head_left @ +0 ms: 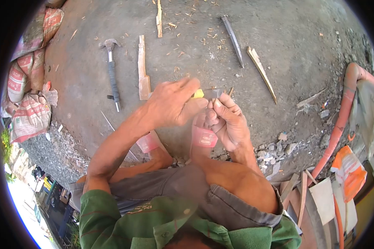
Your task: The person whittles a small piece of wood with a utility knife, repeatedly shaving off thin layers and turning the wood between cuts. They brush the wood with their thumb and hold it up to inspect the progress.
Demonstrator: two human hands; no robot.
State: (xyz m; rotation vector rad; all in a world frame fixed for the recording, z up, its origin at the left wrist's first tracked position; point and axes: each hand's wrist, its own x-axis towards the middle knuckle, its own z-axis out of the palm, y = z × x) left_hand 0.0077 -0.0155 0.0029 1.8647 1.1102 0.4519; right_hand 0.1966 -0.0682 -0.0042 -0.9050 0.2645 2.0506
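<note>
My left hand is closed around a yellow-handled tool, whose flat grey blade reaches toward my other hand. Just right of it, my right hand has thumb and fingers pinched together right at the blade; I cannot tell what small thing is in the pinch. Both hands are raised above my feet, which wear pink-strapped sandals. Beyond my left hand, a split wood piece lies on the ground, with a claw hammer with a dark wrapped grip to its left.
A grey metal bar and a pointed wood strip lie ahead to the right. Another wood strip is farther off amid shavings. Printed sacks stand at the left. A pink pipe, rubble and stacked boards are at right.
</note>
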